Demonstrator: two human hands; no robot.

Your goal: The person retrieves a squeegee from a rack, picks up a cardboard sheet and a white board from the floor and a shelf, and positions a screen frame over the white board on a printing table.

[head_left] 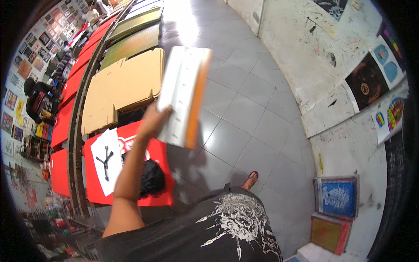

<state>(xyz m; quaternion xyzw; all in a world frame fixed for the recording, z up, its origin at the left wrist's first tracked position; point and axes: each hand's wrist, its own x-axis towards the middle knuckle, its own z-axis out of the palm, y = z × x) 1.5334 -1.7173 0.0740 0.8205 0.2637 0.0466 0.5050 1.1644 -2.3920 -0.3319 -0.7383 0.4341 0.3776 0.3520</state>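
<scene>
My left hand (156,121) is closed around one side of a wide screen-printing squeegee (176,94), holding it up over the edge of the table row. It has a pale metal body and an orange blade (197,102) along its right side. Below my forearm is a red board (97,156) with a white sheet (114,174) on it. A black three-armed wrench (104,162) lies on that sheet. Beside it rests a crumpled black cloth (152,177), partly hidden by my arm. My right hand is out of the picture.
A tan board (122,87) and more flat boards run away along the row. A co-worker (39,102) stands across it at the left. Grey floor tiles (238,113) stretch along my right to a stained wall (301,61). Framed screens (336,196) lean there.
</scene>
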